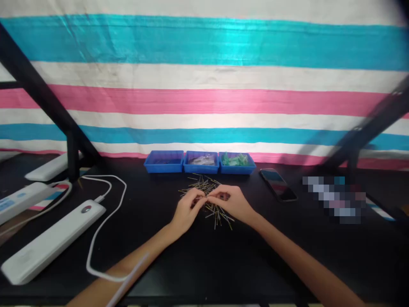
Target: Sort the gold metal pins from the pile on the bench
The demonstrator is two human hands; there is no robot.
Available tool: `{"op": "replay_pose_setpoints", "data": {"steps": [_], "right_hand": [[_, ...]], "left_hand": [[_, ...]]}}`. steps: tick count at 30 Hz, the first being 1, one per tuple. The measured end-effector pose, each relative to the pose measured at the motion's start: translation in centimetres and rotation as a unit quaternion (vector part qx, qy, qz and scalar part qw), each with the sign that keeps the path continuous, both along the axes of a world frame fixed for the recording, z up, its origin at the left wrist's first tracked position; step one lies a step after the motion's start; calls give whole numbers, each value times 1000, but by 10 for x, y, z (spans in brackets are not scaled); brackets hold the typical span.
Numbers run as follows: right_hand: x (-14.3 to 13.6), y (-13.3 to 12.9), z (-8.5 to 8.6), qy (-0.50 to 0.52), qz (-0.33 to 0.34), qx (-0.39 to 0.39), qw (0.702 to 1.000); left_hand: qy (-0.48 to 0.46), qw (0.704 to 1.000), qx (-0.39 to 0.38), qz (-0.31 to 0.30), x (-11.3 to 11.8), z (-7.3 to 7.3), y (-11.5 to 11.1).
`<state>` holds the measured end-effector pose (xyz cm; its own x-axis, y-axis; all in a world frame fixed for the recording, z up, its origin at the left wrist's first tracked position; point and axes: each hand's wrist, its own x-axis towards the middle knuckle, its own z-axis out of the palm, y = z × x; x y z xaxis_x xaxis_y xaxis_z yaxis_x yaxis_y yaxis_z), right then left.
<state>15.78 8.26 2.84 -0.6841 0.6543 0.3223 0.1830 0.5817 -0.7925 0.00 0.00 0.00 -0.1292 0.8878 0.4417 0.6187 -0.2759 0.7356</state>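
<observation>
My left hand [187, 211] and my right hand [236, 202] meet over a loose pile of thin metal pins [219, 213] with silver and yellowish parts, scattered on the black table [204, 264]. Thumb and fingers of each hand are pinched together, and the fingertips nearly touch. What they pinch is too small to make out. Behind the pile stand three blue trays: the left tray [164, 168] has dark contents, the middle tray [201, 169] holds whitish clear pieces [203, 160], and the right tray [238, 170] holds green pieces [236, 160].
A phone [277, 184] lies right of the trays. On the left are a long white power bank-like block [53, 243], a white cable [92, 241] crossing near my left forearm, and a white power strip [24, 198]. Black frame bars [41, 89] rise before a striped sheet [204, 102].
</observation>
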Motion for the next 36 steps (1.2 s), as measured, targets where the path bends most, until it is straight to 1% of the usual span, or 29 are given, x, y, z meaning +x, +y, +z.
{"op": "replay_pose_setpoints", "data": {"steps": [3, 4, 5, 7, 9, 10, 15, 18, 21, 23, 25, 28, 30, 33, 36], "right_hand": [[-4, -2, -7, 24, 9, -84, 996], [-3, -3, -9, 25, 8, -93, 995], [-3, -5, -11, 21, 3, -84, 996], [-2, -7, -13, 2, -9, -26, 1000], [0, -8, -14, -19, -11, 29, 999], [0, -7, -15, -29, -7, 43, 999], [3, -2, -21, -69, 43, 48, 996], [4, -4, -22, -50, 73, 50, 995], [4, -10, -22, -27, 82, 59, 995], [3, -13, -23, -31, 82, 51, 995], [4, -14, -25, -49, 61, 45, 996], [4, -13, -26, -64, -15, 54, 996], [5, -12, -26, -59, -48, 47, 996], [4, -12, -26, -46, -51, 42, 997], [4, -13, -26, -33, -64, 55, 996]], "left_hand": [[-34, 999, 23, 9, 0, 2, 2], [-40, 998, 32, 21, 0, 2, 2], [-45, 998, 38, 33, 1, 3, 2], [-48, 996, 46, 53, 2, 2, 2], [-30, 997, 41, 56, 1, 0, 3], [-13, 998, 34, 51, -1, -2, 4], [77, 997, -8, -10, -7, -10, 8], [85, 996, -8, -24, -9, -11, 7], [91, 995, 12, -30, -9, -9, 5], [94, 995, 12, -42, -10, -8, 3], [88, 995, 2, -54, -11, -7, 2], [85, 994, -13, -60, -13, -7, 2], [102, 993, -7, -64, -13, -7, 2], [126, 989, 11, -77, -13, -7, 2], [100, 992, 16, -76, -10, -8, 1]]}}
